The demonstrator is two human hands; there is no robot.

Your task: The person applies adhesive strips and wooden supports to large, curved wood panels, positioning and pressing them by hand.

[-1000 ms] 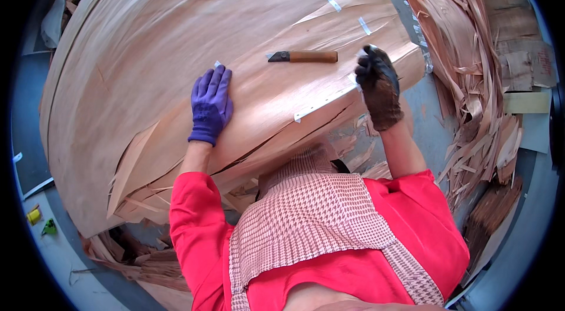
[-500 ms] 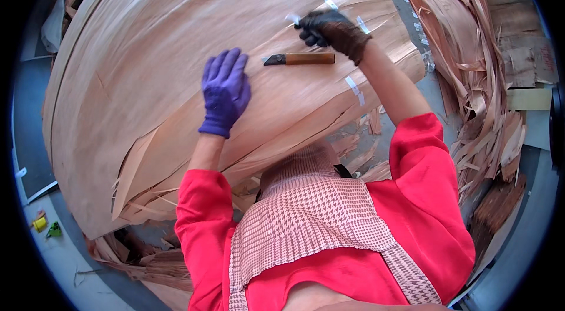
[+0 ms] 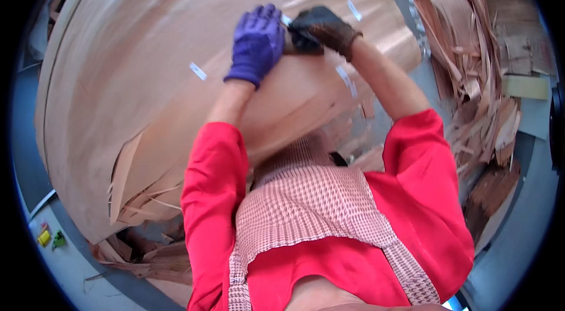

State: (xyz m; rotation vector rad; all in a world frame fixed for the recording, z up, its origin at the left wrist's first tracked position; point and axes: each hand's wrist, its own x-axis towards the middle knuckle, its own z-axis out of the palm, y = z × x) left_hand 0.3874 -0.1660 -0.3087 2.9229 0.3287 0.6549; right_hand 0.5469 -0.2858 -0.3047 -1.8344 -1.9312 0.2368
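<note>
A broad, thin sheet of wood veneer (image 3: 147,58) lies before me. My left hand (image 3: 258,43), in a purple glove, rests flat on it with fingers stretched out. Close by on the right, my right hand (image 3: 321,31), in a black and brown glove, has its fingers bent together. A short white piece of tape (image 3: 286,20) shows at those fingertips, between the hands. Under the right hand, a knife with a brown handle (image 3: 289,49) lies mostly covered. Another strip of white tape (image 3: 198,71) sits on the veneer left of my left wrist.
More tape strips (image 3: 354,10) dot the sheet on the right. Torn veneer strips (image 3: 471,75) pile up along the right side. Split, loose pieces (image 3: 126,178) stick out at the sheet's near left edge. Small yellow and green objects (image 3: 58,240) lie at lower left.
My left hand has moved right and away from me, close to the right hand, uncovering a tape strip. The knife, fully visible before, is now mostly covered. The view has shifted slightly.
</note>
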